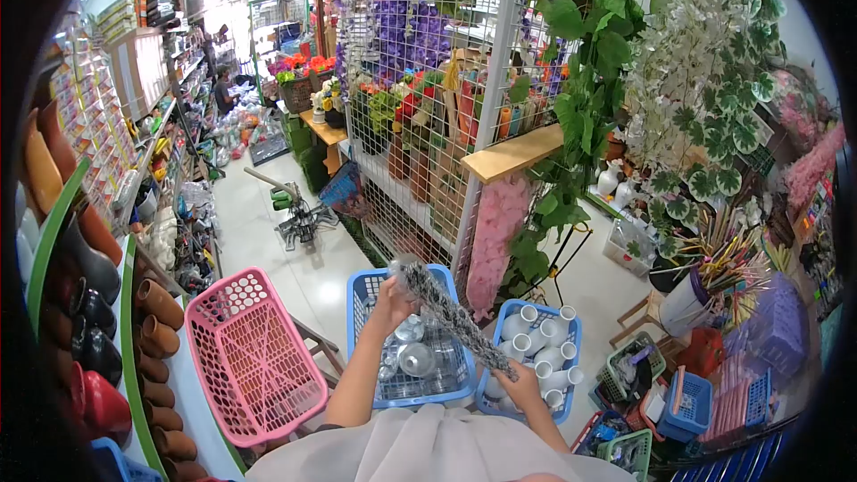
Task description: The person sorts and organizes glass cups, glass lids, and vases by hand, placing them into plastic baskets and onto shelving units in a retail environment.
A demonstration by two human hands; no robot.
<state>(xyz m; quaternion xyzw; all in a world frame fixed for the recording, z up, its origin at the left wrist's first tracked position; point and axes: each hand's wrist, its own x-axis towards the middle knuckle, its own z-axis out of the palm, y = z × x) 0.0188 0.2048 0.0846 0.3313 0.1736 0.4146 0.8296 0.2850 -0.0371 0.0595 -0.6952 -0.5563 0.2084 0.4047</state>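
A long grey, speckled bundle (pixel 455 314) stretches slantwise between my two hands, above the baskets. My left hand (pixel 394 305) is closed round its upper end, where something clear and shiny shows. The lower end is in the fingers of my right hand (pixel 521 386). Under my left hand stands a blue basket (pixel 357 303) with clear glass vessels (pixel 416 360) in it. Beside my right hand, a second blue basket (pixel 571 326) holds several white narrow-necked vases (pixel 553 332). What the bundle is made of is hard to tell.
A pink basket (pixel 254 348) stands at the left, by shelves of brown pots (pixel 161 339). A wire grid (pixel 402 125) with artificial flowers rises ahead. Small baskets (pixel 687 402) are at the lower right. A person (pixel 225 92) is far back at the left.
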